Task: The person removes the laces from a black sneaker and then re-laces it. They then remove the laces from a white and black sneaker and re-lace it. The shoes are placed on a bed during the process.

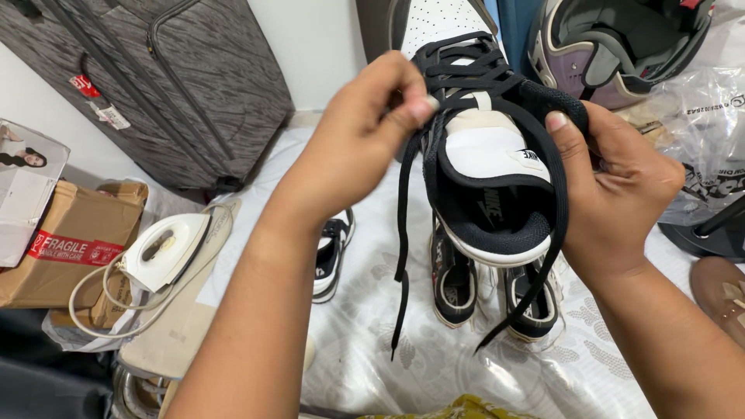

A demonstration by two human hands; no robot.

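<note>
Head view, looking down. A black-and-white sneaker [485,155] is held up at centre, toe toward 12 o'clock, opening toward the camera.

Right hand [613,194], at 3 o'clock of the sneaker: closed on the black collar, thumb pressed on the padded rim.

Left hand [361,140], at 9 o'clock: fingertips pinched shut on the black lace [402,233] near the top eyelets. Two loose lace ends hang down toward 6 o'clock.

Below, on a white patterned bed cover [434,365]: a pair of dark sneakers [489,291] side by side under the held one, and another black-and-white sneaker [332,252] at 8 o'clock, partly hidden by the left forearm.

Containers: grey suitcase [171,85] at 10 o'clock, zipped, contents not visible. Cardboard box [74,248] at 9 o'clock, closed, contents not visible. Clear plastic bag [702,124] at 2 o'clock, contents unclear.

White clothes iron [163,248] with coiled cord lies beside the box. Helmet [613,46] at 1 o'clock.
</note>
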